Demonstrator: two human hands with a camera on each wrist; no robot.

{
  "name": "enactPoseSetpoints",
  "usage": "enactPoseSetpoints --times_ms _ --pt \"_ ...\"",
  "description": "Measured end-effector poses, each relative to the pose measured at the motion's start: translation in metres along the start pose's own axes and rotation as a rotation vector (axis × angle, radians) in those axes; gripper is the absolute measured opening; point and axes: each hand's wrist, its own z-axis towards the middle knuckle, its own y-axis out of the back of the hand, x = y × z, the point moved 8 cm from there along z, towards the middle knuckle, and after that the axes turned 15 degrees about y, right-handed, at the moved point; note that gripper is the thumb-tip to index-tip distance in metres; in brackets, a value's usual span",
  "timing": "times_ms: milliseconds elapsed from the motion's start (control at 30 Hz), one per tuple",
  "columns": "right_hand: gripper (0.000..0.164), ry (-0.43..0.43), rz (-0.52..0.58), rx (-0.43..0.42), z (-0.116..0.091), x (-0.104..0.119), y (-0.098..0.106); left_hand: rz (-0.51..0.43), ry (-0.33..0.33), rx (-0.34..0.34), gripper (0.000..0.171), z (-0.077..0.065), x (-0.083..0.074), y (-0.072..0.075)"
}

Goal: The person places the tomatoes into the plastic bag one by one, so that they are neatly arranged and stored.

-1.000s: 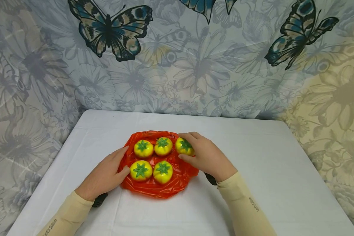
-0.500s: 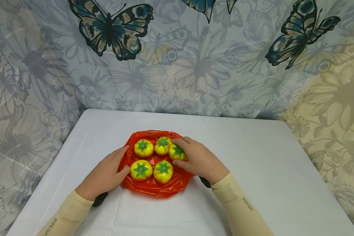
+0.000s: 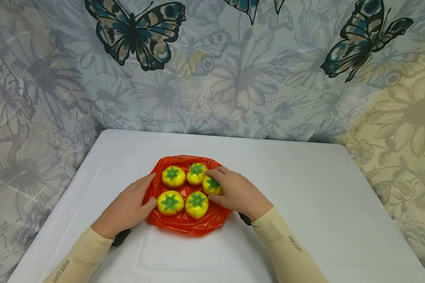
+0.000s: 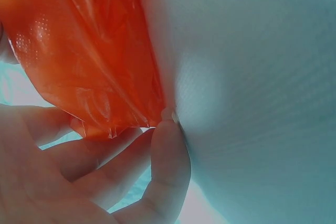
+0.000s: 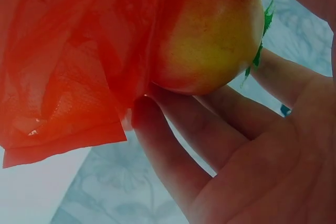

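Observation:
A red plastic bag [image 3: 191,226] lies spread on the table, its edges crumpled. Several glossy yellow tomatoes with green star-shaped tops sit on it, such as the front left yellow tomato [image 3: 170,203] and the back left one. My left hand [image 3: 129,206] rests against the bag's left edge, thumb and fingers spread; in the left wrist view its fingertips touch the red plastic. At the right side my right hand [image 3: 239,192] holds the rightmost yellow tomato [image 3: 212,185] between thumb and fingers. The right wrist view shows this tomato [image 5: 215,35] beside the bag's hanging edge.
The table has a white cover [image 3: 304,188]. Behind it and at both sides hangs a floral backdrop [image 3: 241,86] with large butterflies. A dark strap shows under each wrist.
My right hand has moved left with its tomato, bringing it in beside the others. My left hand stays at the bag's edge. The head view has tilted slightly down.

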Motion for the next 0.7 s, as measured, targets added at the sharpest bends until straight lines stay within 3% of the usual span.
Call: enactPoseSetpoints --times_ms 400,700 --pt "0.065 -0.044 0.005 0.037 -0.0006 -0.0046 -0.0076 0.007 0.007 0.002 0.073 0.0001 -0.0006 -0.0004" --pt "0.065 -0.029 -0.014 0.055 0.0014 -0.007 -0.0096 0.009 0.011 0.007 0.074 0.0005 -0.0007 -0.0003"
